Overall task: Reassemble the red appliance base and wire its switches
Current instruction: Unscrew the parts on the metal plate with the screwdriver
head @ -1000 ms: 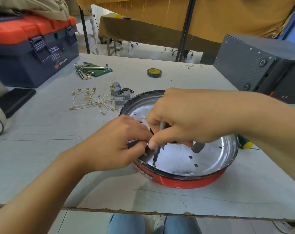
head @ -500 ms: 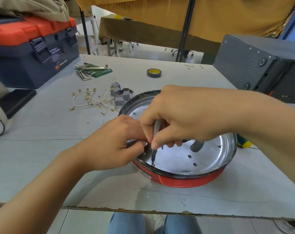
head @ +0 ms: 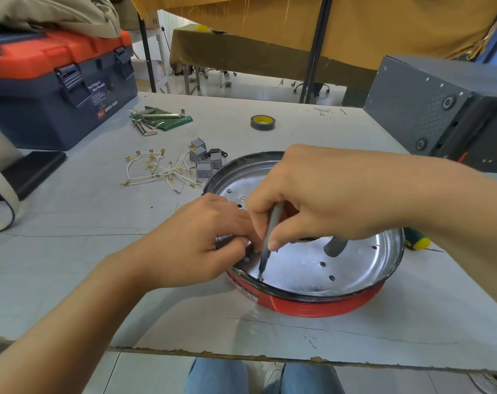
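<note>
The red appliance base (head: 312, 304) lies on the table with its shiny metal plate (head: 304, 265) facing up. My right hand (head: 321, 200) grips a thin grey screwdriver (head: 268, 240), its tip down at the plate's near-left rim. My left hand (head: 202, 245) pinches a small dark part at the base's left edge, fingers touching the right hand. A grey tube (head: 334, 248) sticks up from the plate. Several grey switches (head: 203, 159) and white wires with gold terminals (head: 159, 172) lie left of the base.
A blue and orange toolbox (head: 56, 89) stands back left, hex keys on a green pouch (head: 162, 119) beside it. A roll of tape (head: 263, 122) lies at the back. A dark metal box (head: 440, 118) stands right. A green-yellow screwdriver handle (head: 416, 240) pokes out behind the base.
My right hand has shifted slightly left along the rim with the screwdriver, staying on the near-left edge. The left hand has kept its hold.
</note>
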A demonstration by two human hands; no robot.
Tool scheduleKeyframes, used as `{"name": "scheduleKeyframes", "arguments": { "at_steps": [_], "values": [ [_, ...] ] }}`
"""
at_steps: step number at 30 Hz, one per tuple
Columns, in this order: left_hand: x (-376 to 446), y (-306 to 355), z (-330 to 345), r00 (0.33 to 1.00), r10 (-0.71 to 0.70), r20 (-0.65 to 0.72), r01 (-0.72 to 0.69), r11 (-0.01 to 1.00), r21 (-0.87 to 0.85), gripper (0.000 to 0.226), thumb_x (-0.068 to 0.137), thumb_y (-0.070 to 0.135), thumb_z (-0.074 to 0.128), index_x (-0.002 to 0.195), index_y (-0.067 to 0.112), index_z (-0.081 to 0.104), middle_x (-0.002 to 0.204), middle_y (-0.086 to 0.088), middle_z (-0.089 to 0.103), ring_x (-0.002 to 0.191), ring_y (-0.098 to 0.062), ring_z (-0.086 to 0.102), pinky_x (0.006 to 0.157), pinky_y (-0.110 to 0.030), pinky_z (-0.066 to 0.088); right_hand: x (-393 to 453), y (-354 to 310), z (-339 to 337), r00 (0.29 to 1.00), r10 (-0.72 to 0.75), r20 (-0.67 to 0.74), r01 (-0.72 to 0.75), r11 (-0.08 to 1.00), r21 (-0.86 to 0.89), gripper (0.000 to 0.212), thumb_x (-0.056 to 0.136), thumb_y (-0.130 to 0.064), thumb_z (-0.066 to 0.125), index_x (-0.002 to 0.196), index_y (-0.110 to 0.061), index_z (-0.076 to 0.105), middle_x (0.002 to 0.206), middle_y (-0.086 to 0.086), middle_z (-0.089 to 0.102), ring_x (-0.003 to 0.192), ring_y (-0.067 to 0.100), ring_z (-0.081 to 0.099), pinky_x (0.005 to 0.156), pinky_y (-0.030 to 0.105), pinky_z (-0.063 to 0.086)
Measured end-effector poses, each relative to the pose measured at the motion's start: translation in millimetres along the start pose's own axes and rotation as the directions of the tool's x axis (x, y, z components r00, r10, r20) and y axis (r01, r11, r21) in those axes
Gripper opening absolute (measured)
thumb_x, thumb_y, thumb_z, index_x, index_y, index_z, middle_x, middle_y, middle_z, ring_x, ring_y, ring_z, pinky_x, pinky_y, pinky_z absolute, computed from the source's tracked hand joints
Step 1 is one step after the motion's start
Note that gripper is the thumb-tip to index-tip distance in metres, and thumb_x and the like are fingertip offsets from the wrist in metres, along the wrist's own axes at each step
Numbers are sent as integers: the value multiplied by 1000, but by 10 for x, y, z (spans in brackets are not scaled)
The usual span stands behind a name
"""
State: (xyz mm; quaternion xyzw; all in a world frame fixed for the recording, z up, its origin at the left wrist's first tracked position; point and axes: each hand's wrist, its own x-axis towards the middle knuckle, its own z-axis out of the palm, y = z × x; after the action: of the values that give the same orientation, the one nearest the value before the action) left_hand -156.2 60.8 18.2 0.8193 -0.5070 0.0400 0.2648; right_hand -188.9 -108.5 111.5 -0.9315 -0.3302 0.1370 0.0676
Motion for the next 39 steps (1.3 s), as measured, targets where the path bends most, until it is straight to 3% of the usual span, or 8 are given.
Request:
{"name": "scheduleKeyframes", "arguments": {
  "at_steps": [8, 11, 17, 22, 26, 31, 34, 39],
  "values": [
    [6, -6, 2, 1000, 1, 7, -1, 1000, -22, 24, 82, -1, 51, 79, 13, 70, 73, -1, 66, 67, -24, 57, 73, -41, 44, 43, -72, 24, 996, 84, 19, -80, 981, -175, 35, 87, -50, 56, 70, -19, 61, 39, -40, 38, 55, -21, 44, 44, 20, 34],
    [5, -6, 1, 1000, 6, -1, -6, 1000, -24, 25, 80, -1, 50, 78, 13, 70, 71, 0, 65, 65, -23, 56, 71, -40, 44, 10, -59, 26, 996, 73, 60, -65, 990, -128, 22, 90, -42, 56, 76, -24, 56, 49, -51, 37, 56, -30, 41, 58, 14, 40],
    [4, 8, 6, 1000, 13, -28, -13, 1000, 0, 21, 79, -2, 52, 72, 11, 68, 65, -2, 61, 60, -25, 52, 65, -40, 43, -25, -41, 10, 1000, -8, -2, 7, 999, -32, 10, 83, -23, 70, 75, -22, 65, 49, -11, 53, 57, -10, 52, 55, 9, 41],
    [-8, -7, 8, 1000, -21, 3, 21, 1000, -17, 23, 82, 2, 51, 78, 14, 71, 73, -1, 67, 69, -25, 60, 76, -40, 45, 18, -91, 14, 997, 73, -14, -74, 995, -71, 29, 84, -40, 65, 61, -24, 58, 41, -25, 50, 50, -21, 48, 46, 18, 41],
    [-1, 5, 9, 1000, -22, -2, 22, 1000, 8, 23, 82, 2, 49, 76, 12, 69, 69, 0, 63, 65, -22, 54, 74, -37, 43, 38, -32, 33, 991, 133, -19, -134, 991, -23, 35, 87, -42, 60, 73, -11, 68, 37, -3, 45, 42, -14, 47, 45, 8, 38],
    [2, 20, -6, 1000, -8, 1, 8, 1000, -1, 24, 80, 1, 51, 79, 14, 71, 73, 2, 66, 66, -20, 57, 74, -37, 44, -45, -27, 64, 995, 78, 55, -79, 997, 13, 15, 90, -34, 60, 80, -23, 57, 55, -31, 54, 57, -22, 49, 62, 9, 43],
    [-7, 17, -3, 1000, -11, -12, 11, 1000, 11, 22, 79, 1, 52, 75, 13, 70, 70, 0, 65, 64, -22, 56, 72, -38, 43, -47, -26, 50, 1000, 12, 9, -12, 1000, 19, 10, 86, -22, 66, 78, -23, 62, 49, -13, 52, 58, -10, 54, 60, 13, 44],
    [-1, 4, 1, 1000, -12, 0, 12, 1000, -1, 23, 82, 3, 49, 78, 12, 70, 74, -1, 67, 68, -24, 60, 73, -39, 44, -5, -61, 45, 997, 63, -33, -63, 998, -13, 24, 84, -36, 66, 65, -23, 62, 50, -28, 53, 53, -18, 50, 56, 13, 43]
  ]
}}
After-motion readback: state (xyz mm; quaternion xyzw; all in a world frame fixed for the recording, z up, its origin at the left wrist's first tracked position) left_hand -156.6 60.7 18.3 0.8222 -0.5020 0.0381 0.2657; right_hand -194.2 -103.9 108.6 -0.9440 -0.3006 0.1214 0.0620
